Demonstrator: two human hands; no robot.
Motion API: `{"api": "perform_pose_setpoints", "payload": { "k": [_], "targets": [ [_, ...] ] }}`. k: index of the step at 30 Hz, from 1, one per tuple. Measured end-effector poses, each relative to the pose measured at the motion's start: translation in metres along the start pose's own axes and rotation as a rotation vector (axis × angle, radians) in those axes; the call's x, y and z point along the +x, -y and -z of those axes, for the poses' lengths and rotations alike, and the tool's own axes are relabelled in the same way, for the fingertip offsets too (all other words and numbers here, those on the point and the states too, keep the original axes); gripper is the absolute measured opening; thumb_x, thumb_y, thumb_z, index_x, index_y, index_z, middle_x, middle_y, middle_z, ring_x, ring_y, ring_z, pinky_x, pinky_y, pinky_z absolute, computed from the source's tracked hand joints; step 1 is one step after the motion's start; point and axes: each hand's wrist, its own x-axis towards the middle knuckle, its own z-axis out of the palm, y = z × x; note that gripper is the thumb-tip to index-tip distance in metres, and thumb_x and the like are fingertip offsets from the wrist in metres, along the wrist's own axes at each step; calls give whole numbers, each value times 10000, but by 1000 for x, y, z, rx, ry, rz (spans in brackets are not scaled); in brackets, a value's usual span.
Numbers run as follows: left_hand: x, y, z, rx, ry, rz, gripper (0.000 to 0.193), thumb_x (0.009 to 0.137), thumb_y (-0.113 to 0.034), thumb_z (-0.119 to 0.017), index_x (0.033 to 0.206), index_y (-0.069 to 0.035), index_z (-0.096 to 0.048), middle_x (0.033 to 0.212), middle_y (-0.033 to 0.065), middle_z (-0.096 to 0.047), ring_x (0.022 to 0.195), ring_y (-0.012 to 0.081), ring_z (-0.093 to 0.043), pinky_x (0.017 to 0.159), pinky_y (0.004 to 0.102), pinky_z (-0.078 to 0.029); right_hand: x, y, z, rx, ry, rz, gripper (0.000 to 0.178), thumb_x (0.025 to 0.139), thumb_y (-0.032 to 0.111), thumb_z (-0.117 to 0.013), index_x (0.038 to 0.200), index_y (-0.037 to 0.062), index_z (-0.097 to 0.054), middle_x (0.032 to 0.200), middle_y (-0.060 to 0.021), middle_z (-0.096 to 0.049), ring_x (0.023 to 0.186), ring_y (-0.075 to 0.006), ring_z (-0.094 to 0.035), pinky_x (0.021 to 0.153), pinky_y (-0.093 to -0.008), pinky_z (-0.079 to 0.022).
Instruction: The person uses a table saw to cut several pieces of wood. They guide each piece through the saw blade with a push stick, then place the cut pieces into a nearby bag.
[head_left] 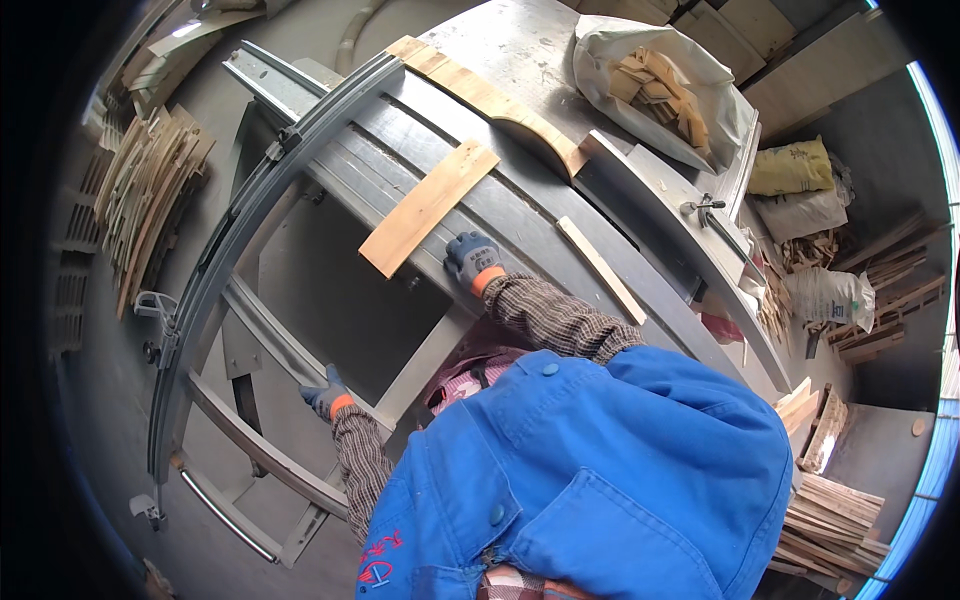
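Note:
My right hand (472, 262), in a grey-blue glove with an orange cuff, rests on the near edge of the slotted metal table (400, 130) of a saw machine. Its fingers are apart and hold nothing. Just left of it, a flat wooden board (430, 207) lies across the table and juts over its near edge. Lower left, my left hand (327, 394), gloved alike, is closed around a metal rail (268, 328) of the side frame; part of its grip is hidden. A narrow wood strip (600, 270) lies on the table to the right.
A long wooden piece with a curved edge (490, 100) lies along the table's far side. Behind it stands a white sack (725, 110) of offcuts. A curved-looking metal fence (270, 190) crosses at left. Wood strips (150, 200) are stacked far left; more wood (825, 520) lies lower right.

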Motion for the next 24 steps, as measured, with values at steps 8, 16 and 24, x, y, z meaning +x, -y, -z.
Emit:
{"api": "perform_pose_setpoints", "payload": {
  "k": [8,16,24],
  "targets": [
    [173,72,-57,426,-131,-55,1112,771,-630,-760,1555,-41,-238,1587,241,-315,1433,400,-381,1169,476,-344,123,71,60,565,-185,225,237,850,239,-735,1024,79,-723,1002,-154,-682,907,-333,-660,784,-429,-534],
    [103,-128,19,267,-1,64,1070,814,-611,-730,1564,-54,-209,1578,250,-318,1440,407,-360,1176,466,-337,420,-35,127,199,-288,-157,529,796,449,-766,1229,156,-690,1277,-160,-627,1199,-336,-589,1021,-439,-475],
    [127,-141,3,232,-39,98,1007,853,-487,-750,1562,-13,-215,1575,247,-327,1419,381,-400,1163,430,-370,596,-96,102,-10,77,-506,796,757,551,-769,1394,119,-567,1386,-182,-577,1296,-346,-550,1070,-423,-464]
  ]
}}
